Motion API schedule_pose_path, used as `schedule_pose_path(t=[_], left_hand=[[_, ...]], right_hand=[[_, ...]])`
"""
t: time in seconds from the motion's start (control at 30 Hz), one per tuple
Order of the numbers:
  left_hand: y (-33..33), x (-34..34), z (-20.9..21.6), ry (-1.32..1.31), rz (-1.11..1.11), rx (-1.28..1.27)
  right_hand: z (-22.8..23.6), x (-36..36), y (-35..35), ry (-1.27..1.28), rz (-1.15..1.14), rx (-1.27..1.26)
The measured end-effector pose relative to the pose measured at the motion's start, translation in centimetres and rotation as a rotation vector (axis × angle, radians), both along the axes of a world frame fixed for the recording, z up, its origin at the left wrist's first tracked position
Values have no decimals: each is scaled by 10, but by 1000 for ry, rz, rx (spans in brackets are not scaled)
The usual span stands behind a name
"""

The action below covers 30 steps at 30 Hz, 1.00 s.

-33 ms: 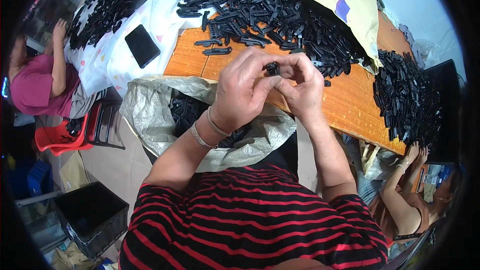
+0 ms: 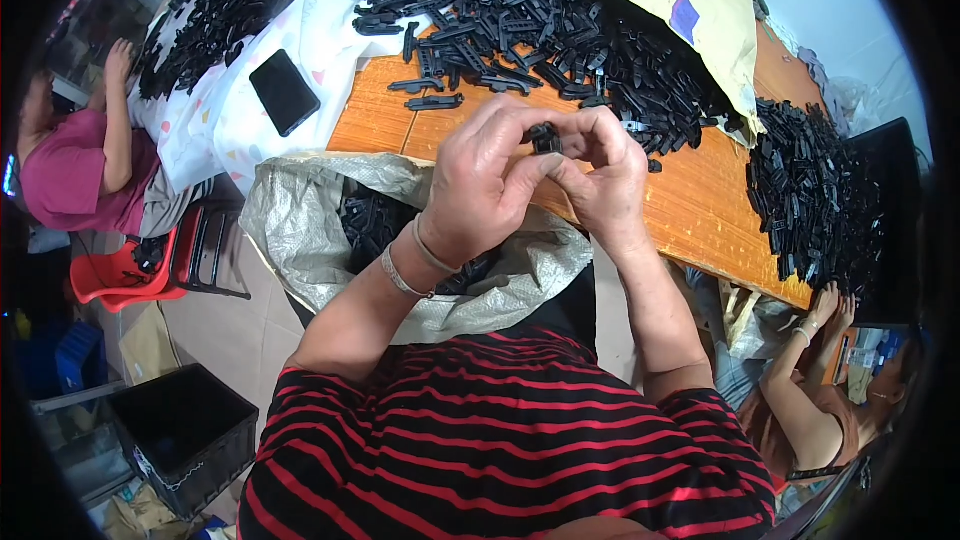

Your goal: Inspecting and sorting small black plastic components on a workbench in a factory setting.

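yellow sack (image 2: 690, 10) beyond hands, purple label (image 2: 684, 19)

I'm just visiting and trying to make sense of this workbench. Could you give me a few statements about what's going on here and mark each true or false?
1. Both hands hold one small black plastic part between them. True: the left hand and right hand pinch the small black part together.
2. A phone lies on the white cloth. True: the dark phone rests on the white cloth.
3. The table is bare metal. False: the table is orange-brown wood, heaped with black parts.
4. The sack below the hands is empty. False: the open grey sack holds black parts.
5. The left wrist is bare. False: it wears bracelets.
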<state>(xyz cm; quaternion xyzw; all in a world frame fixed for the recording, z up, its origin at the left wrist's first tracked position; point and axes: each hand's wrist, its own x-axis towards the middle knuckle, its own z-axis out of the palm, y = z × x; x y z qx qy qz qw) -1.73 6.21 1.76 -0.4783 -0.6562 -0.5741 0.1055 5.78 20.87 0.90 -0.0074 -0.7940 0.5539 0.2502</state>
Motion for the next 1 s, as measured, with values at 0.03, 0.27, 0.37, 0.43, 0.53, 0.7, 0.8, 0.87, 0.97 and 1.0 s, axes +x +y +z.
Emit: schedule_pose_path(t=[0.03,0.27,0.37,0.43,0.53,0.7,0.8,0.87,0.97,1.0], left_hand=[[0,1,0,-1,-4,-2],[-9,5,-7,-221,-87,-35],[-18,10,-6,-400,-70,-64],[-29,10,-6,-495,-114,-94],[-62,2,-10,-546,-123,-236],[-125,-6,-9,-99,-28,-693],[-114,-18,-10,-171,137,-526],[-96,-38,-11,-59,210,-470],[-70,-70,-28,102,340,-468],[-61,-80,-34,153,390,-557]], right_hand=[[-1,0,1,3,-16,35],[-16,-7,-10,-121,1,30],[-20,2,-16,-193,80,75],[-14,8,-18,-219,105,66],[-6,14,-11,-287,281,92],[-12,37,70,-363,-249,522],[-19,58,102,-442,-487,816],[-21,61,103,-532,-484,716],[-28,51,102,-531,-450,798],[-30,48,102,-497,-437,833]])
